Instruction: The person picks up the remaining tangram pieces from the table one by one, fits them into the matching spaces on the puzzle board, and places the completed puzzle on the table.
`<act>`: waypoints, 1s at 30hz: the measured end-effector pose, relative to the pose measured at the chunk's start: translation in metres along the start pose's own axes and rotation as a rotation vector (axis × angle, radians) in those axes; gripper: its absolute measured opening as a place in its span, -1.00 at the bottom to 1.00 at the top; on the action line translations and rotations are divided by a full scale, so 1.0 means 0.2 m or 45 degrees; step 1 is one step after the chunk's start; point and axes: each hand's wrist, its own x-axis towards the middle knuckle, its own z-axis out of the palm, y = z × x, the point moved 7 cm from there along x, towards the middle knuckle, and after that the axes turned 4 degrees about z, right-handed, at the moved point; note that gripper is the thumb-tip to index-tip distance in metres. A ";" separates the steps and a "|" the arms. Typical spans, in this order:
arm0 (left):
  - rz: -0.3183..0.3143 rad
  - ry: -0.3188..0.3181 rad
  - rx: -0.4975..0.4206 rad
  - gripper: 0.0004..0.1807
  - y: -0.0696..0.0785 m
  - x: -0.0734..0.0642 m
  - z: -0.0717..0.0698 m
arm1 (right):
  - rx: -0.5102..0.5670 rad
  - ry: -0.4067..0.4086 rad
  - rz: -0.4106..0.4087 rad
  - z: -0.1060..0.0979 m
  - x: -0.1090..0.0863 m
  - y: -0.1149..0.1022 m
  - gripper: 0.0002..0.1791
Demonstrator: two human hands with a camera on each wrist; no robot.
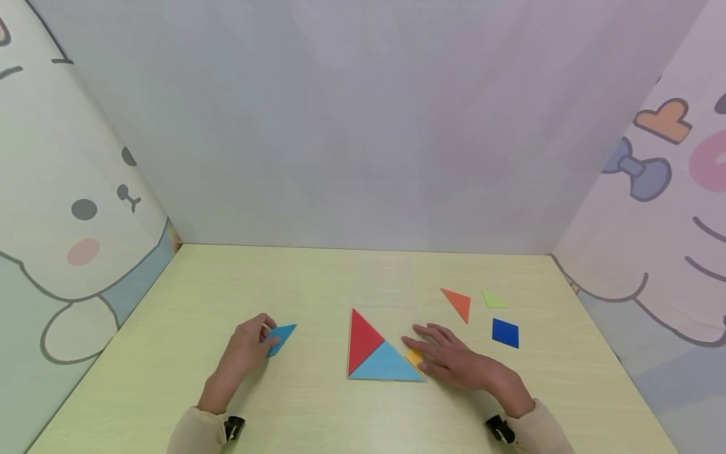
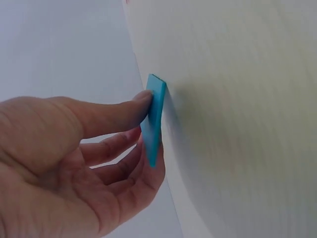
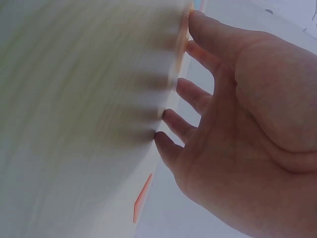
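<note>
Left hand (image 1: pixel 246 343): left of centre in the lower half of the frame, thumb and fingers pinching a sky-blue tile (image 1: pixel 283 335), well apart from the other hand.
Grip: the tile is held by one part, tilted up from the table (image 1: pixel 306 416), probably so it can be turned easily.
Right hand (image 1: pixel 459 362): lower right of centre, fingers spread and loosely bent, clamped on nothing; the fingers lie about a yellow piece (image 1: pixel 415 357), perhaps to steady or nudge it.
Clear tray (image 1: pixel 394 321): lower centre; a red triangle (image 1: pixel 363 343) and a light-blue triangle (image 1: pixel 386 366) lie inside, long edges along its walls, seemingly for a snug fit. Whether the yellow piece sits fully inside I can't tell.
Loose pieces: right of centre, orange triangle (image 1: pixel 459 304), green triangle (image 1: pixel 495 301) and dark-blue piece (image 1: pixel 505 333), spread apart, likely for easy picking.
</note>
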 end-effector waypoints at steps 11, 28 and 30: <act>0.026 0.072 -0.013 -0.84 0.02 0.01 -0.01 | -0.001 -0.010 0.013 0.01 0.00 0.01 -0.41; 0.065 0.120 -0.073 -0.84 0.12 0.07 0.04 | 0.028 -0.063 0.070 -0.02 0.00 -0.02 -0.41; 0.072 0.124 -0.083 -0.85 0.13 0.08 0.06 | 0.029 -0.063 0.070 -0.02 0.00 -0.02 -0.41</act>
